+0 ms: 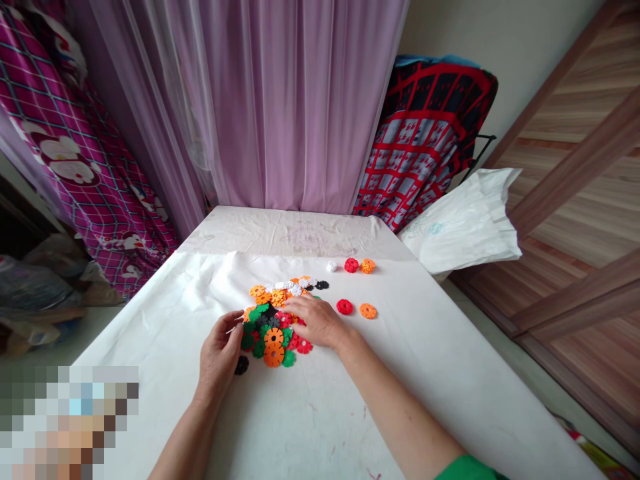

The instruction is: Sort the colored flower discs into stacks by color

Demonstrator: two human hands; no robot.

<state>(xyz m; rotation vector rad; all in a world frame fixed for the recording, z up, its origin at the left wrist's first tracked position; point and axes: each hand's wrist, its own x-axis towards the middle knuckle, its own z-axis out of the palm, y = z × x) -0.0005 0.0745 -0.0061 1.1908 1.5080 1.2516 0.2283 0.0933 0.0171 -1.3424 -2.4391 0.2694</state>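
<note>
A loose pile of notched, flower-shaped plastic discs in orange, green, black, red and white lies on the white-covered table. My left hand rests at the pile's left edge, fingers loosely bent and apart from the thumb, with no disc visible in it. Across the pile's right side reaches my right hand, its fingers stretched over the discs; what lies under the fingertips is hidden. A black disc sits beside my left hand. Right of my right hand lie a red disc and an orange disc.
Farther back are a white cluster, a red cluster and an orange cluster. A white bag stands at the right table edge. Purple curtains hang behind the table. A pixelated patch covers the lower left.
</note>
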